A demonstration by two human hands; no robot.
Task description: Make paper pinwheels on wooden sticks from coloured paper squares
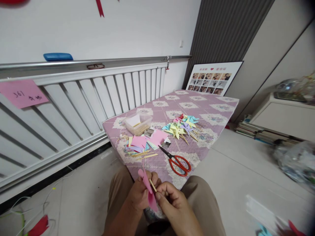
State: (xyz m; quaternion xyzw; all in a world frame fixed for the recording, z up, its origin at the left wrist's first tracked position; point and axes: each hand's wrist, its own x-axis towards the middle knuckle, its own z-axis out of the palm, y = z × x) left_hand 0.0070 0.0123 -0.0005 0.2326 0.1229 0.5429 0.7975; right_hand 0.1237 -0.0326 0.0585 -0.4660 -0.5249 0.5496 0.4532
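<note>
My left hand (139,194) is closed on a folded pink paper pinwheel (152,201), held upright above my lap. My right hand (173,200) pinches the lower end of a thin wooden stick (153,185). The stick's upper end lies by my left fingers, close to the paper; whether the two are joined cannot be made out. Just beyond, red-handled scissors (177,163) rest on the table with their blades pointing away to the left. Sheets of coloured paper (138,142) and several loose sticks (145,155) lie left of the scissors.
On the patterned tablecloth (188,105) stand a clear plastic box (138,126) with sticks and a small box of metal pins (166,143). Finished-looking paper pinwheels (180,127) are heaped farther right. A white radiator (118,91) runs along the left wall.
</note>
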